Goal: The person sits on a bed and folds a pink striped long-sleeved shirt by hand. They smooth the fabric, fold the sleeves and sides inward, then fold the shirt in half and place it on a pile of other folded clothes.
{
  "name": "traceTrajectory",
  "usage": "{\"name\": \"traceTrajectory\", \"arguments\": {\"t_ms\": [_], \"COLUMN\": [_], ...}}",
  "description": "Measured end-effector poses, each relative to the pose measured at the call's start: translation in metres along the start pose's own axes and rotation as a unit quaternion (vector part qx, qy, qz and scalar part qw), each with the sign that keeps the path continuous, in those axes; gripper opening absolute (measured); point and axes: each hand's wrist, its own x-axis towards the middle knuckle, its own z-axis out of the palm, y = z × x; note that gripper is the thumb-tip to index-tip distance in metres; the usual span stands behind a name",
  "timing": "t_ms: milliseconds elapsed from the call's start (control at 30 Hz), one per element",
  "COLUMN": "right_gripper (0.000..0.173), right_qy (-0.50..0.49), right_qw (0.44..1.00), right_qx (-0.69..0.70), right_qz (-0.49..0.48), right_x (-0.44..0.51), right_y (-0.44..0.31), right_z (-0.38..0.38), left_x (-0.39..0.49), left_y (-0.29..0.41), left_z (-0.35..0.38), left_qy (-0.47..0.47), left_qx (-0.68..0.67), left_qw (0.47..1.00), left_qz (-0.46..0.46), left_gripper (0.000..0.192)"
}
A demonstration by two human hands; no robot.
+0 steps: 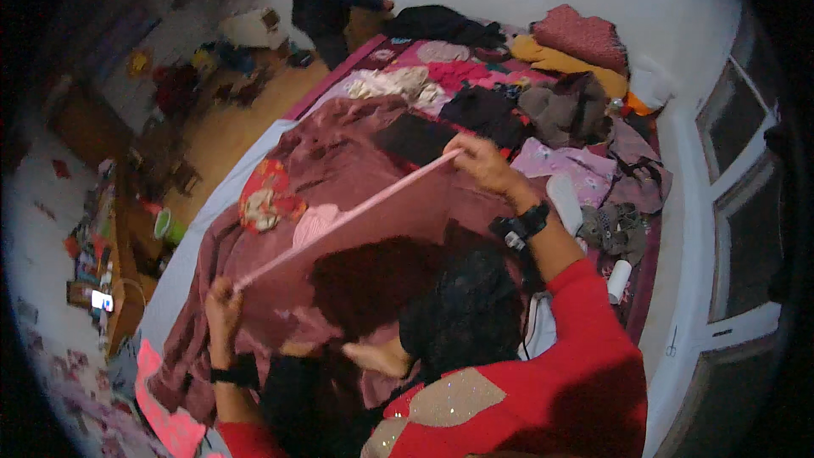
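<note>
A narrow pink strip (356, 210), which looks like fabric or knitting, runs taut and slanting between my two hands. Its lower left end is pinched in my left hand (224, 305). My right hand (480, 162) grips the upper right end, its fingers closed. Behind the middle of the strip lies a bundle of pink yarn or cloth (316, 222) on a reddish-brown blanket (394, 203). To the left of that bundle sits a red patterned cloth with a cream piece (267, 194). Both wrists wear dark bands.
Heaped clothes (483, 114) cover the bed's far and right parts. A white cylinder (618, 281) lies near the right edge. Another person (324, 6) stands beyond the bed's far left corner. A wooden desk (124, 254) is at the left, windows at the right.
</note>
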Motion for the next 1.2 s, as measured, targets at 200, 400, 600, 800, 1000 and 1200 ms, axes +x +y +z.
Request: {"name": "traceTrajectory", "arguments": {"t_ms": [200,400,600,800,1000,1200], "right_gripper": [0.017,0.017,0.015,0.016,0.022,0.021], "right_qy": [0.092,0.063,0.023,0.267,0.213,0.015], "right_qw": [0.989,0.967,1.0,0.938,0.926,0.986], "right_qx": [0.012,0.154,-0.01,-0.122,-0.011,-0.136], "right_qz": [-0.111,-0.191,0.001,-0.184,-0.312,-0.099], "right_x": [-0.002,0.0,0.066,0.142,0.116,0.056], "right_y": [-0.063,-0.097,-0.058,-0.064,-0.086,0.007], "right_z": [-0.024,-0.033,0.001,0.042,0.026,0.049], "left_x": [-0.009,0.002,0.092,0.193,0.158,0.083], "left_y": [0.018,0.035,-0.001,0.012,0.021,-0.047], "left_z": [-0.081,-0.128,-0.075,-0.101,-0.135,-0.024], "left_qy": [0.152,0.197,0.08,0.318,0.329,0.175], "left_qx": [-0.2,-0.316,-0.181,-0.116,-0.159,-0.073], "left_qw": [0.959,0.909,0.977,0.935,0.905,0.975], "left_qz": [0.13,0.188,0.076,0.106,0.218,0.114], "left_gripper": [0.018,0.023,0.018,0.02,0.024,0.02]}}
